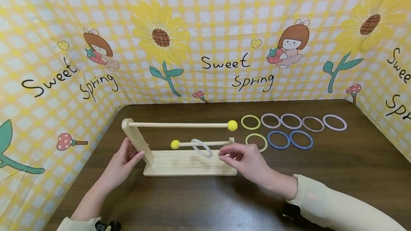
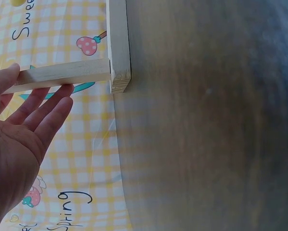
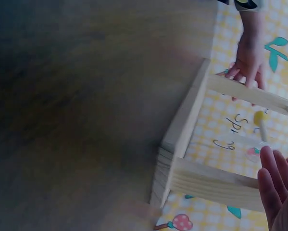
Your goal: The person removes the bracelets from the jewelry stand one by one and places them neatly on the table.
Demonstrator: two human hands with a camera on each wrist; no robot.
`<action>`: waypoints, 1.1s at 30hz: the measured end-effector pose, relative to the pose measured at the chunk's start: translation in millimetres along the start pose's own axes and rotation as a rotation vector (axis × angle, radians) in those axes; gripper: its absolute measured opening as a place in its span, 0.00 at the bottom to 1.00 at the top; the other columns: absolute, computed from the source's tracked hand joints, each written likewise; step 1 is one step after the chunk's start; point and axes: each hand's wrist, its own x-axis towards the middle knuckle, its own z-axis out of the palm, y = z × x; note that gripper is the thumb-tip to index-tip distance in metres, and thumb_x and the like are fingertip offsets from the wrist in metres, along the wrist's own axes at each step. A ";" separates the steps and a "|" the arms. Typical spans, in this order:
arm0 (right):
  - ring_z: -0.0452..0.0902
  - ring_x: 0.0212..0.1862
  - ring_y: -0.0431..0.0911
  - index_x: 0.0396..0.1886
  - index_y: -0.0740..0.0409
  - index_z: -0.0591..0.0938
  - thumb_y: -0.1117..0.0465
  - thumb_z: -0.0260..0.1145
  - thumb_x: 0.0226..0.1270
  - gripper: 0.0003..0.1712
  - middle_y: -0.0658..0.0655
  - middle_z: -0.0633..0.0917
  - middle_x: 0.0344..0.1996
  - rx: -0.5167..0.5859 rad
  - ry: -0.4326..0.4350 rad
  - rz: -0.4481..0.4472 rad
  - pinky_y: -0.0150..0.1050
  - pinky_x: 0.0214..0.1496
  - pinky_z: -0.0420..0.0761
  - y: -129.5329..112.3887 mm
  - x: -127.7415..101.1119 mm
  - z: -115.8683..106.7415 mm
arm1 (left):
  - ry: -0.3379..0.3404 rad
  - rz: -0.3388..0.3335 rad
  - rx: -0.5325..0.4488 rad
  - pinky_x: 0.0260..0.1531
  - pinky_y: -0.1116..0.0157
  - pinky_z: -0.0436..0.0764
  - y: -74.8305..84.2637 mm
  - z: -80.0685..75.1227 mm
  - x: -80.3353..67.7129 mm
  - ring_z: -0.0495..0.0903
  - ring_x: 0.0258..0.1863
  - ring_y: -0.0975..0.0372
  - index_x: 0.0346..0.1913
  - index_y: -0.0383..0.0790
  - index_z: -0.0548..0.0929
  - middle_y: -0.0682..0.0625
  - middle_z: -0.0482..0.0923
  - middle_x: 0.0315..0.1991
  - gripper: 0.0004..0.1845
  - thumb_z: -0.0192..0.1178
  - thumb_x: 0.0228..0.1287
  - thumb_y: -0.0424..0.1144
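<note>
A pale wooden ring stand (image 1: pixel 189 168) has a long upper rod and a shorter lower rod, each tipped with a yellow ball. My left hand (image 1: pixel 123 161) holds its tall left upright (image 2: pixel 67 73), thumb on one face and fingers on the other. A whitish translucent ring (image 1: pixel 205 151) hangs tilted round the lower rod (image 1: pixel 218 143). Just right of that ring is my right hand (image 1: pixel 248 161), its fingers loosely bent and nothing between them. It covers most of the short right upright (image 3: pixel 216 183) in the head view.
Behind my right hand lie two yellow rings (image 1: pixel 250 116), several pale purple rings (image 1: pixel 335 116), a brownish ring (image 1: pixel 313 117) and two blue rings (image 1: pixel 301 148) on the dark wooden table (image 1: pixel 337 174). A checked cloth (image 1: pixel 205 27) stands round the back and sides.
</note>
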 end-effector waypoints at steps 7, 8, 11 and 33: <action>0.80 0.24 0.34 0.38 0.61 0.88 0.67 0.75 0.55 0.10 0.53 0.88 0.35 -0.100 0.064 -0.027 0.28 0.23 0.78 0.8 3.1 14.4 | -0.002 0.020 -0.002 0.47 0.79 0.73 -0.8 -1.0 2.8 0.73 0.52 0.75 0.67 0.31 0.58 0.30 0.76 0.53 0.27 0.54 0.70 0.24; 0.81 0.24 0.34 0.39 0.62 0.87 0.67 0.75 0.55 0.10 0.53 0.88 0.35 -0.113 0.061 -0.025 0.27 0.23 0.77 0.5 3.2 16.5 | -0.001 0.022 -0.001 0.47 0.79 0.73 -0.8 -1.1 3.1 0.73 0.52 0.75 0.67 0.31 0.58 0.30 0.76 0.53 0.27 0.54 0.70 0.25; 0.82 0.25 0.37 0.42 0.63 0.86 0.67 0.74 0.56 0.12 0.56 0.88 0.37 -0.107 0.037 0.008 0.27 0.23 0.78 0.9 2.7 23.6 | -0.001 0.023 -0.001 0.47 0.79 0.73 -0.8 -1.1 3.5 0.73 0.52 0.75 0.68 0.32 0.58 0.30 0.76 0.53 0.28 0.55 0.70 0.25; 0.83 0.30 0.39 0.43 0.57 0.85 0.64 0.72 0.61 0.11 0.52 0.88 0.39 0.119 -0.010 0.226 0.33 0.28 0.80 -2.1 12.8 64.0 | 0.000 0.003 0.010 0.47 0.79 0.73 -3.6 -0.3 -0.3 0.73 0.53 0.73 0.68 0.33 0.57 0.30 0.76 0.54 0.27 0.55 0.70 0.26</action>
